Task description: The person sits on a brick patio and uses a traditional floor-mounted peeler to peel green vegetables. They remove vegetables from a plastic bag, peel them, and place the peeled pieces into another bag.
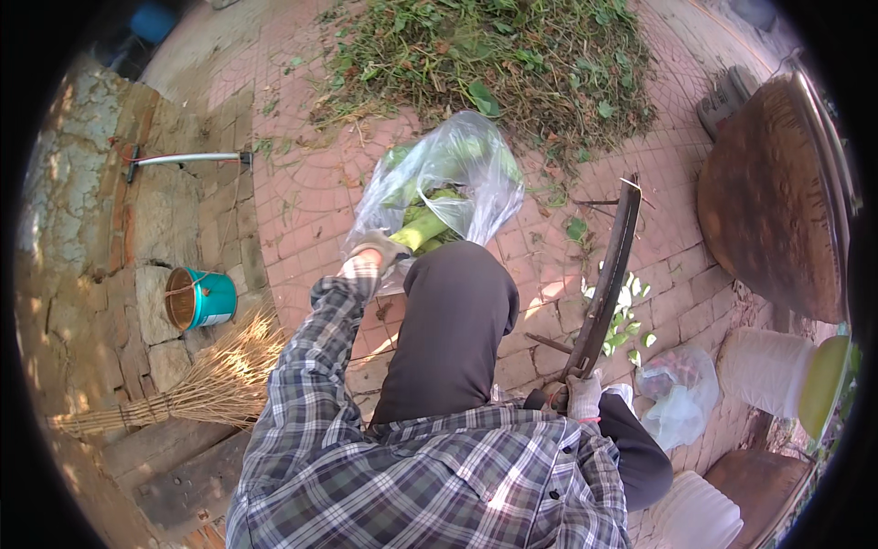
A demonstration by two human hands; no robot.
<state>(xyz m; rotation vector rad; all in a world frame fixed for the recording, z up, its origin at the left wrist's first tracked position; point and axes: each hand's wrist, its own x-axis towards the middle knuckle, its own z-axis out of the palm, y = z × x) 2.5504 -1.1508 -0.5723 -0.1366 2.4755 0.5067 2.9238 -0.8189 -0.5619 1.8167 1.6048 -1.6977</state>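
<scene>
My left hand (pixel 377 248), in a pale work glove, is at the near left edge of a clear plastic bag (pixel 473 165). Its fingers meet the near end of a long green vegetable (pixel 422 230); whether they grip the vegetable or the plastic is unclear. More green produce shows through the bag, which rests on the paving before my knee. To the right, my gloved right hand (pixel 583 398) is closed around the lower end of a long, dark strip (pixel 607 281), apparently wood, that points away from me. A dark piece beside that hand is partly hidden.
Cut vines and leaves (pixel 494 62) lie heaped beyond the bag. Leftward are a twig broom (pixel 206 377), a teal bucket (pixel 216 300) on its side and a hand pump (pixel 188 158). A large brown vessel (pixel 768 199), a filled plastic bag (pixel 675 398) and white containers (pixel 699 511) stand right.
</scene>
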